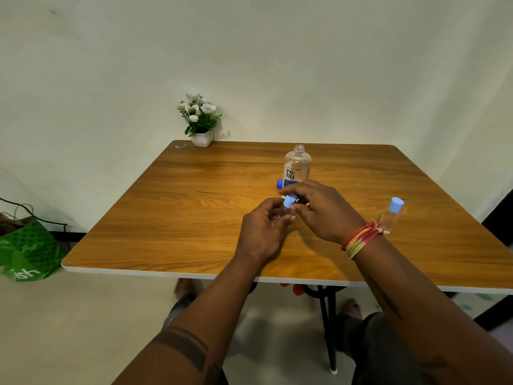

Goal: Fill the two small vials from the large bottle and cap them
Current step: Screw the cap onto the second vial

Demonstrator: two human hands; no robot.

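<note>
1. The left hand (262, 232) wraps around a small vial (283, 213), mostly hidden in the grip, above the wooden table (166, 218).
2. The right hand (319, 212) pinches the light blue cap (288, 202) at the vial's top.
3. Just beyond the hands stands the large bottle (297, 168), uncapped, its dark blue cap (279, 183) beside its base.
4. A second, capped vial (391, 215) stands to the right.
5. A flower pot (202, 138) sits at the far left corner.

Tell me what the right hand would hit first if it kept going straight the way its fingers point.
The right hand points left and slightly away. Its fingertips already touch the light blue cap of the vial in the left hand, so it would meet that cap first, then the left hand's fingers.
</note>
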